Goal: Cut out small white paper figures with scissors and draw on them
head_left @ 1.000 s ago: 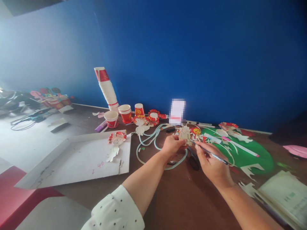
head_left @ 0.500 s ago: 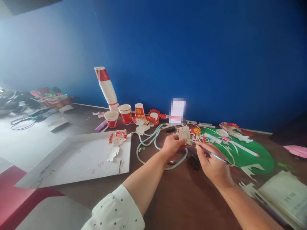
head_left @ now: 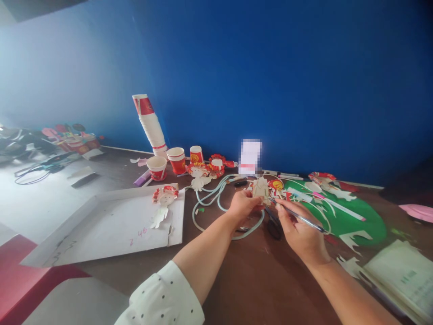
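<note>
My left hand [head_left: 244,206] pinches a small cream-coloured paper cutout [head_left: 260,189] above the table, thumb on its face. In my right hand [head_left: 301,228] is a pen [head_left: 302,218], held in a writing grip. Its tip reaches to the right edge of the cutout; whether it touches the paper I cannot make out. Beneath and between the hands lie dark-handled scissors [head_left: 274,227], partly hidden. A light blue cable [head_left: 194,221] loops on the table beside my left hand.
Paper cups [head_left: 157,168] and a tall leaning cup stack [head_left: 152,126] stand by the blue wall. Left is a white tray-like board [head_left: 111,230] bearing a paper figure [head_left: 162,205]. Markers [head_left: 348,211] and scraps lie on a green sheet [head_left: 370,225]; a book [head_left: 402,275] sits front right.
Almost nothing differs. Both hands stay in place with the cutout and the pen; the pen's rear end has shifted very slightly.
</note>
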Demonstrator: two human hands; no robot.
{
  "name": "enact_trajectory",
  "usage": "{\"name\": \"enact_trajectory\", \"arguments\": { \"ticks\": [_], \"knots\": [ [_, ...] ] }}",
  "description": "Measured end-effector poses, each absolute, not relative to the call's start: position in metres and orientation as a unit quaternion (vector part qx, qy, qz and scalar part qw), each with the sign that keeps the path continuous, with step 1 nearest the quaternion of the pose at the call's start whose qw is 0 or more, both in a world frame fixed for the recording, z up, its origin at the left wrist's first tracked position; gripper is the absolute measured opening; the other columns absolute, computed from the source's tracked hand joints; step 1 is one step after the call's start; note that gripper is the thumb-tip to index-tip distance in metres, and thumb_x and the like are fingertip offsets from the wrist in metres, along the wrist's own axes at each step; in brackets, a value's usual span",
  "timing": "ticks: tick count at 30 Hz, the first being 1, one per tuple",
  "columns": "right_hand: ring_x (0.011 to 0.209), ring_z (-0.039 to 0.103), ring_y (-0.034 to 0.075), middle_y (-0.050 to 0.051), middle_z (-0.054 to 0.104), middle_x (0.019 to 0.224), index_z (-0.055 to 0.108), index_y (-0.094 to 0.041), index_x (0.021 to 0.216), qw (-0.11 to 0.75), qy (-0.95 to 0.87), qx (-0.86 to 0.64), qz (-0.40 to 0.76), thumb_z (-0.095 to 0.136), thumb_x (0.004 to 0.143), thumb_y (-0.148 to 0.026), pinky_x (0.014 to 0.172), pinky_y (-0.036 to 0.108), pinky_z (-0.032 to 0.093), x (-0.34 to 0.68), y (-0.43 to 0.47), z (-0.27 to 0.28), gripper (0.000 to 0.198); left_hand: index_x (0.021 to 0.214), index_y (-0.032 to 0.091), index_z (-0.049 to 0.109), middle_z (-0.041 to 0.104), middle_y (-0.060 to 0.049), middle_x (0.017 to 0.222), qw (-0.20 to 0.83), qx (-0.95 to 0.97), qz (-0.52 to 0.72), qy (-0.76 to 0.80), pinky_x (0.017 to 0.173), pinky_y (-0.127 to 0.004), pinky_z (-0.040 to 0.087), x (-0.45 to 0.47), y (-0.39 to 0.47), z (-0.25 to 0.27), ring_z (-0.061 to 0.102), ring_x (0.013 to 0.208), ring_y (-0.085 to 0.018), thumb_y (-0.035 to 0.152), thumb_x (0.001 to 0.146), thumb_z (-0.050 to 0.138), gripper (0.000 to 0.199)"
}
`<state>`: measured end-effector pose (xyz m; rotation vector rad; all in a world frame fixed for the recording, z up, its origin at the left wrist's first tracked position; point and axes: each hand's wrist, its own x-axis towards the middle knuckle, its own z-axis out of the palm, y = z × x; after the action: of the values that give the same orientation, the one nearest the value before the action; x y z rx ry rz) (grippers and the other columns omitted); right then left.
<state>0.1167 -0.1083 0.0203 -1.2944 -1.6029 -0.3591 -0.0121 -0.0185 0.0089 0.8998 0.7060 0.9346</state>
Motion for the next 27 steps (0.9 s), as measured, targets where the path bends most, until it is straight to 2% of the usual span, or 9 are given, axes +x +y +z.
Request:
{"name": "enact_trajectory", "arguments": {
  "ticks": [9,27],
  "knots": [
    [0.085,0.069,0.020,0.009,0.073,0.094,0.070,-0.018,0.100,0.495,-0.669,-0.532,-0.159,0.060,0.087,-0.022,0.081,0.034,0.055,0.1173,-0.1092,0.0204,0.017,0.074,0.009,0.067,0.067,-0.007,0.076,0.743,0.408,0.418,0.328,0.066,-0.026,0.054,-0.0127,-0.0200,0.0119,0.062,0.064,-0.012,0.017,0.063,0.077,0.017],
    [0.081,0.068,0.021,0.009,0.073,0.088,0.071,-0.017,0.098,0.490,-0.651,-0.557,-0.161,0.058,0.088,-0.026,0.077,0.034,0.055,0.1194,-0.1094,0.0220,0.018,0.075,0.009,0.067,0.067,-0.007,0.078,0.741,0.412,0.422,0.322,0.067,-0.027,0.054,-0.0121,-0.0181,0.0078,0.062,0.065,-0.012,0.022,0.061,0.080,0.022]
  ]
}}
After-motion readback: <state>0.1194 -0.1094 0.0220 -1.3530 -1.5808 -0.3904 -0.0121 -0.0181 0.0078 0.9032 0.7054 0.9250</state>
